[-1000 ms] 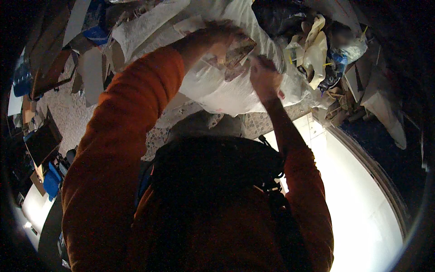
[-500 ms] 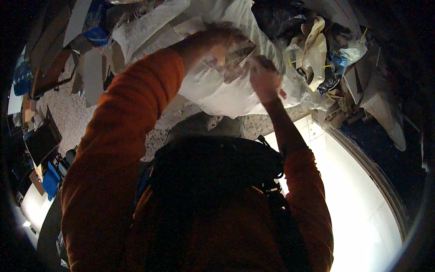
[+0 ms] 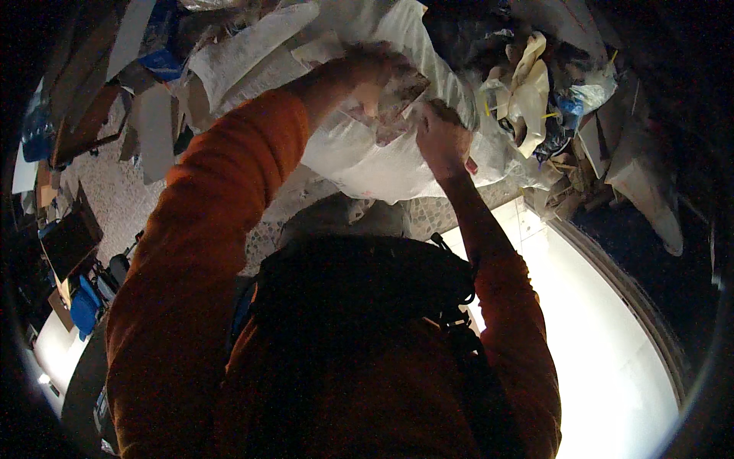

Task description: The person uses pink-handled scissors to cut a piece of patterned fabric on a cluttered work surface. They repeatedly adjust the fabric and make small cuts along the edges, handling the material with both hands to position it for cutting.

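Note:
Over a large white woven sack [image 3: 375, 168], my left hand [image 3: 375, 73] closes on a crumpled, see-through plastic piece [image 3: 401, 96] with brownish patches. My right hand [image 3: 443, 141] is beside that piece's right edge, its fingers curled and pressed together; what lies in them is too dark and small to make out. Both sleeves are orange and my forearms reach forward over the sack. A small red bit [image 3: 471, 165] shows by my right wrist.
Crumpled cream plastic [image 3: 529, 107] and dark bags pile up at the right, with wood scraps [image 3: 566, 183] below them. Cardboard pieces [image 3: 153, 126] and a blue container [image 3: 160, 57] stand at the left. A brightly lit pale floor [image 3: 604, 329] lies at the lower right.
My right hand has shifted slightly left and stays close to the plastic piece. My left hand has barely moved, still gripping the piece.

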Tool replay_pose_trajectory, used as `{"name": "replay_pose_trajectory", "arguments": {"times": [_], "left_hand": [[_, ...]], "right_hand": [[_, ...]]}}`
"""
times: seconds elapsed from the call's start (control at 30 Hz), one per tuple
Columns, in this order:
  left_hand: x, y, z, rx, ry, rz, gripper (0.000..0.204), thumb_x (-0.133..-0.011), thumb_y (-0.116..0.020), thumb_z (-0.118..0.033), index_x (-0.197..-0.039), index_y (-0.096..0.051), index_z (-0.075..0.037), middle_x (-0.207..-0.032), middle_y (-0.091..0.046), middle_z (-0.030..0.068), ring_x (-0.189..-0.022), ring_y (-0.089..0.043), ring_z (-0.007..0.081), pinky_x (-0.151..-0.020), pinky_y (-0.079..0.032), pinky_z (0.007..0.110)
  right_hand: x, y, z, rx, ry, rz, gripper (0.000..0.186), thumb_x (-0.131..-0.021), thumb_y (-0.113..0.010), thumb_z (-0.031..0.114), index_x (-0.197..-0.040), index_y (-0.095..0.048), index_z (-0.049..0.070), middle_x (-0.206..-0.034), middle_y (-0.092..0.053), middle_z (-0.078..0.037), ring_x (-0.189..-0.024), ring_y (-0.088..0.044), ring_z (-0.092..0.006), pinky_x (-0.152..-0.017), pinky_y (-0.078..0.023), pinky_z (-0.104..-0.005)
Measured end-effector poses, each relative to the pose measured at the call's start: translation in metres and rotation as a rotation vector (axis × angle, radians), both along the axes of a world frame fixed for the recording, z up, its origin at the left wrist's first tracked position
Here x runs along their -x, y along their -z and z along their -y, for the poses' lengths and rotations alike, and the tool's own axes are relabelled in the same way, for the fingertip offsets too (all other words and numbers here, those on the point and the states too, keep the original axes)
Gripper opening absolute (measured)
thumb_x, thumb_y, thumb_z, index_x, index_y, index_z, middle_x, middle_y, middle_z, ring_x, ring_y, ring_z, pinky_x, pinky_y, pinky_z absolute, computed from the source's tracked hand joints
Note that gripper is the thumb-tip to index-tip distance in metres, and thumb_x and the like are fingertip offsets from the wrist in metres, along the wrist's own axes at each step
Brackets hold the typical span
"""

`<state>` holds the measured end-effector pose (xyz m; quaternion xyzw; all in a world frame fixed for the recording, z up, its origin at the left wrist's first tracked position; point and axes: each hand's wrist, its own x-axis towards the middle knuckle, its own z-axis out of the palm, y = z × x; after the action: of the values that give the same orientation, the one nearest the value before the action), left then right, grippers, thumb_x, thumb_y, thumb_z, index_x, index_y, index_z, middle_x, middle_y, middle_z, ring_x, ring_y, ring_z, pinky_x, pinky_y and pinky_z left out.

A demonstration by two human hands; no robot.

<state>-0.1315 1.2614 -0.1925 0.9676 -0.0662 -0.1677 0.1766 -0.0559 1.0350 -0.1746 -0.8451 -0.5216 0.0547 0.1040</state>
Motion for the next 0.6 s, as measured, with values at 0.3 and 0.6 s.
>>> {"name": "replay_pose_trajectory", "arguments": {"times": [0.3, 0.6], "left_hand": [[0.003, -0.022, 0.004, -0.042, -0.059, -0.061, 0.125, -0.040, -0.093, -0.027, -0.153, -0.040, -0.019, -0.149, -0.049, 0.0130, -0.135, -0.047, 0.0328, -0.116, -0.037, 0.046], [0.002, -0.024, 0.008, -0.153, -0.049, -0.074, 0.126, -0.045, -0.094, -0.034, -0.156, -0.035, -0.023, -0.153, -0.045, 0.0090, -0.140, -0.042, 0.0335, -0.118, -0.033, 0.051]], "right_hand": [[0.001, 0.012, 0.002, -0.108, -0.004, -0.123, 0.013, -0.091, -0.066, 0.023, -0.099, -0.069, 0.014, -0.101, -0.070, -0.008, -0.090, -0.069, -0.0291, -0.073, -0.057, -0.0423], [-0.013, 0.005, -0.009, -0.159, 0.012, -0.082, 0.013, -0.087, -0.067, 0.018, -0.099, -0.069, 0.014, -0.093, -0.070, -0.009, -0.083, -0.070, -0.0309, -0.072, -0.057, -0.0430]]}}
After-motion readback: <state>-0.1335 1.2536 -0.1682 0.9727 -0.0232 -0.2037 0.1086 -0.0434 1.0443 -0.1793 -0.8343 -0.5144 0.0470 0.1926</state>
